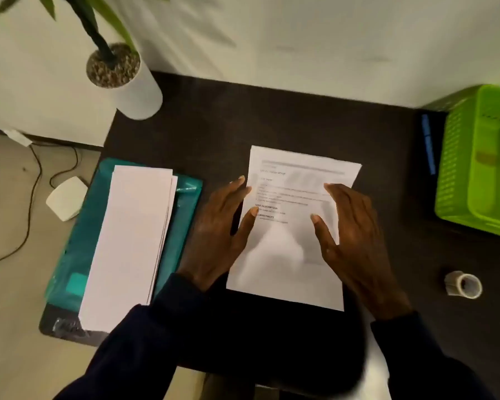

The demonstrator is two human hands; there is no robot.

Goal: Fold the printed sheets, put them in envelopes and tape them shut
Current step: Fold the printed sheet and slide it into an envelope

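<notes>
On the dark counter (272,116), left grip (223,226) and right grip (350,235) rest on the printed sheet (283,272), fingers straight, clasping nothing. Align edges squarely before creasing to fit the envelopes (127,241).

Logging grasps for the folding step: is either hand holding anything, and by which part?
Nothing is gripped. The left hand and right hand rest with straight fingers on the printed sheet, near its left and right edges.

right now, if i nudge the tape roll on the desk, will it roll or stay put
The tape roll seems to lie on its curved side, core hole showing, so a nudge would probably roll it. Small and hollow, it is likely light. The smooth-looking desk would hardly stop it.
</notes>
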